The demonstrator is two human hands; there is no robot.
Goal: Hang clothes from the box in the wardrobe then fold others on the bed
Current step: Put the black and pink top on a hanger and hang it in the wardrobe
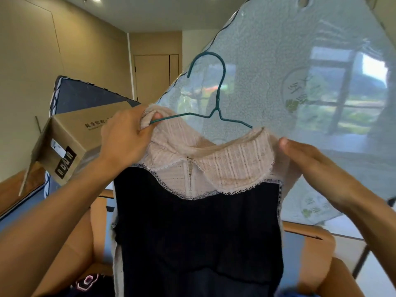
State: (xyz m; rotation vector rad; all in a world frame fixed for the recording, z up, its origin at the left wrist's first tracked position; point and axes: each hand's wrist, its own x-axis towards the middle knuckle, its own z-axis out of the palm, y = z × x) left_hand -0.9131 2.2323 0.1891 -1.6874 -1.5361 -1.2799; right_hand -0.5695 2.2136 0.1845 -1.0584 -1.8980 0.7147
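Garment (192,232) and hanger (218,99) are both up in the air in front of me, carried by nothing but the two hands. It is a dark top with a pale lace collar (235,163), hanging straight down with its long axis vertical. The shoulder line runs across, tilted so that the left side sits higher than the right.

My left hand (126,136) is closed round the left shoulder, bunching the lace together with the end of the hanger's left arm. My right hand (310,166) holds the right shoulder edge with the thumb on the front. Its fingers are behind the cloth, so I judge that a pinch rather than see it whole.

What the next move turns on is the hanger's right arm. It slopes down from the twisted neck and meets the collar opening near the right shoulder, closer to my right hand. I judge that hand has to draw the shoulder out over the wire tip. The hook points up and curls left, free of everything.

Whether the wire is already inside the right shoulder I cannot tell, as the collar covers it. The hem is cut off at the bottom edge. A cardboard box (70,136) stands tilted at left, and I cannot pick out a wardrobe rail.
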